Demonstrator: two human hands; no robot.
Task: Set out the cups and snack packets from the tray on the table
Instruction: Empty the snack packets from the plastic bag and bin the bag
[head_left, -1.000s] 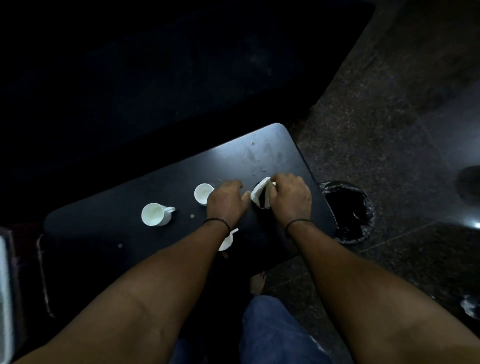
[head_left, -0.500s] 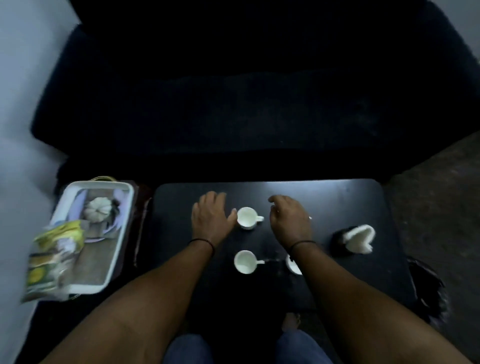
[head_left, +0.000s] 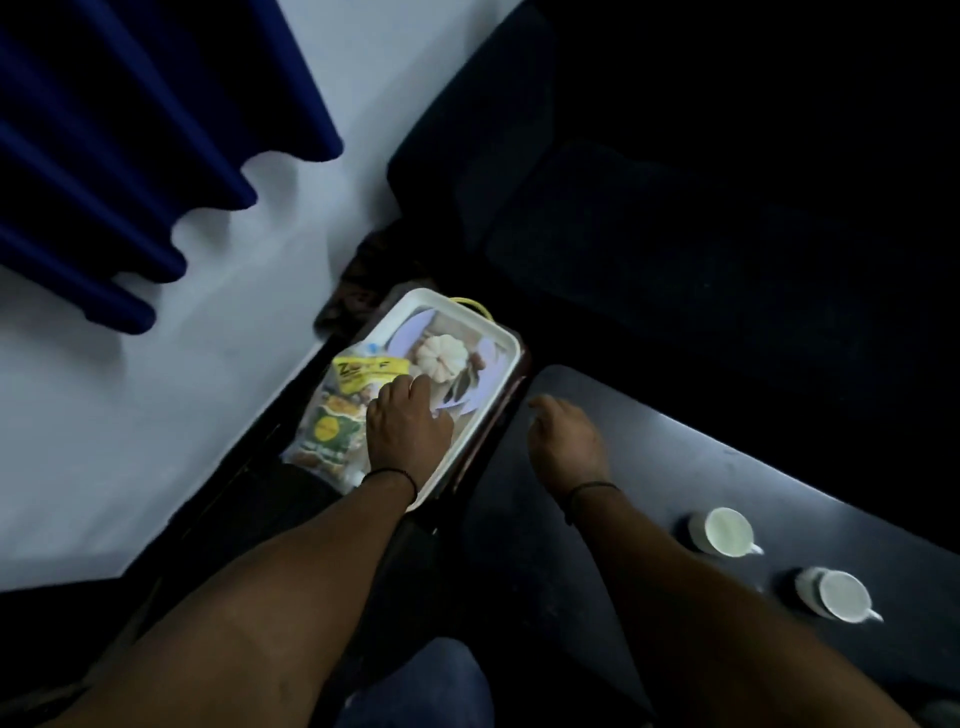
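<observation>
A white tray (head_left: 511, 344) sits left of the dark table (head_left: 649, 441), on a low stand. Snack packets (head_left: 330, 434) lie in it, green and yellow, with a yellow-topped packet (head_left: 363, 370) behind them. My left hand (head_left: 405, 434) lies palm down on the packets, fingers spread over them. My right hand (head_left: 566, 441) hovers over the table's left end, loosely curled and holding nothing. Two white cups stand on the table at the right: one cup (head_left: 724, 531) farther back, the other cup (head_left: 841, 595) nearer me.
A pale pumpkin shape (head_left: 441, 356) shows on the tray's floor beyond my left fingers. A dark sofa (head_left: 675, 208) runs behind the table. A blue curtain (head_left: 104, 156) hangs over the white wall at the left. My knee in jeans (head_left: 415, 686) is below.
My view has swung left from the table to the tray. My left hand left the cups and came down on the snack packets. My right hand followed to the table's left end.
</observation>
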